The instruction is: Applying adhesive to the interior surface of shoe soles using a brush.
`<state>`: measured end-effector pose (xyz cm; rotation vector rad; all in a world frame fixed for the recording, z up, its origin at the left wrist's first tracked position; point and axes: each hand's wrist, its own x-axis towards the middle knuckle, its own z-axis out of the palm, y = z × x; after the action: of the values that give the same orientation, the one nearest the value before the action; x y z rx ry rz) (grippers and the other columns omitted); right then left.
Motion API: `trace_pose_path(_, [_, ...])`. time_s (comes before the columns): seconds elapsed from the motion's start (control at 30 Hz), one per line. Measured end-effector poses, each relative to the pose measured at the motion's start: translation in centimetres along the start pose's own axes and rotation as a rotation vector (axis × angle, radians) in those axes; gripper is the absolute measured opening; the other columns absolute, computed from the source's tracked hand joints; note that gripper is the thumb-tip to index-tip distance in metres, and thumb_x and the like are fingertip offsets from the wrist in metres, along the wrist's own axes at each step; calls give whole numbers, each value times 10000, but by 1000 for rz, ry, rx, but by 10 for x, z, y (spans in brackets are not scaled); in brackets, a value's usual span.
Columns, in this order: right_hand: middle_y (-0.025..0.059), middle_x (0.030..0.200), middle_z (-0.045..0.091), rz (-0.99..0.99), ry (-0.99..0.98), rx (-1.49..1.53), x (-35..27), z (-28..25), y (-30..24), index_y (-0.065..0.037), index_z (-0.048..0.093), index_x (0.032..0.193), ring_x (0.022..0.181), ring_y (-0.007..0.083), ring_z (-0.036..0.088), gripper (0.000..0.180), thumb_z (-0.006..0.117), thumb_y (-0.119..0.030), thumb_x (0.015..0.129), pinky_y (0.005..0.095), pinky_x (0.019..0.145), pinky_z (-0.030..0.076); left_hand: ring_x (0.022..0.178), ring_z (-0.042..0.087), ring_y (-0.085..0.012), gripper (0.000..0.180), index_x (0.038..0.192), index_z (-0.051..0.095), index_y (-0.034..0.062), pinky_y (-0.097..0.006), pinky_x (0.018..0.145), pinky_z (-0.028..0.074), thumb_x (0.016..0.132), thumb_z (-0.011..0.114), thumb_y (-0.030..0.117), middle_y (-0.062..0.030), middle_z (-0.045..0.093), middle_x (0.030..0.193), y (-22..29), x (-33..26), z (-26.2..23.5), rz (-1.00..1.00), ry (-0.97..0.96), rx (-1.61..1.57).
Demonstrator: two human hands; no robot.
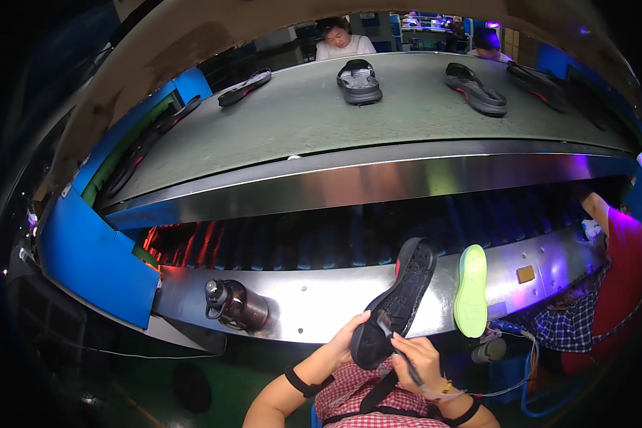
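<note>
A black shoe sole (415,274) is tilted up in front of me, its far end over the metal ledge. My left hand (344,338) is closed on its near end, thumb along the edge. My right hand (419,362) grips a dark-handled brush (385,322), the bristles at the inner face of the sole's near half. A thin hose runs from beside my right wrist to the right. To the right of the black sole, a bright yellow-green sole (471,289) lies on the ledge, touched by neither hand.
A dark bottle (241,307) stands on the metal ledge (314,299) at left; a small yellowish block (526,274) lies at right. Beyond, several black soles rest on a green belt (264,128). Another worker's arm (593,207) reaches in at right; people sit across the belt.
</note>
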<state>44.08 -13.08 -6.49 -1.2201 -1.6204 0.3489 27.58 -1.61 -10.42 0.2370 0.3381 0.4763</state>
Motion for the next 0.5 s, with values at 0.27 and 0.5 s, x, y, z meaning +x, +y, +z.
trace_pose_path(0.27, [242, 812, 621, 244, 533, 1111, 1, -72, 12, 56, 584, 828, 773, 313, 607, 634, 248, -468, 953, 393, 780, 474, 1128, 508, -328, 708, 1307, 394, -14, -418, 984, 394, 793, 521, 457, -211, 478, 1273, 41, -52, 99, 274, 102, 460])
trace_pose_path(0.5, [204, 835, 640, 496, 682, 1174, -4, -80, 37, 27, 590, 902, 729, 252, 595, 577, 293, -465, 952, 322, 653, 450, 1247, 367, -382, 753, 1344, 344, 43, -613, 1040, 196, 838, 349, 601, -167, 374, 1367, 198, -5, 166, 788, -594, 376])
